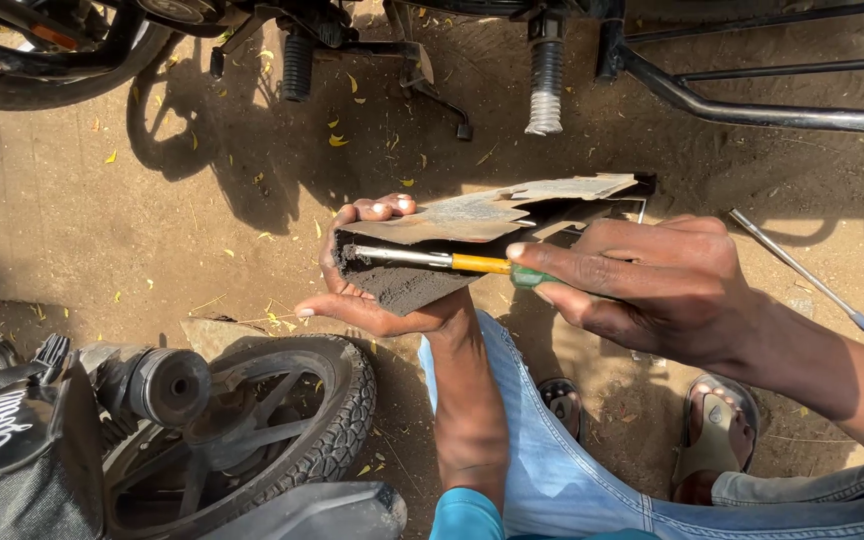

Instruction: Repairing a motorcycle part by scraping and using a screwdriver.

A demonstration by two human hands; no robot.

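Observation:
My left hand (367,290) cups the end of a dusty, dark wedge-shaped part (422,280) with a torn, flaking brown top (492,212), held above the dirt ground. My right hand (642,285) grips a screwdriver (432,260) with a yellow and green handle. Its metal shaft lies along the part's side edge, with the tip near the left corner by my left fingers. My forearms come in from the bottom and right, above my blue jeans (562,470) and sandalled feet.
A motorcycle wheel (292,420) with an exhaust end (167,385) lies at the lower left. Another motorcycle's tyre (32,70), footpegs (544,90) and frame tubes (752,110) cross the top. A long metal rod (802,275) lies on the ground at right.

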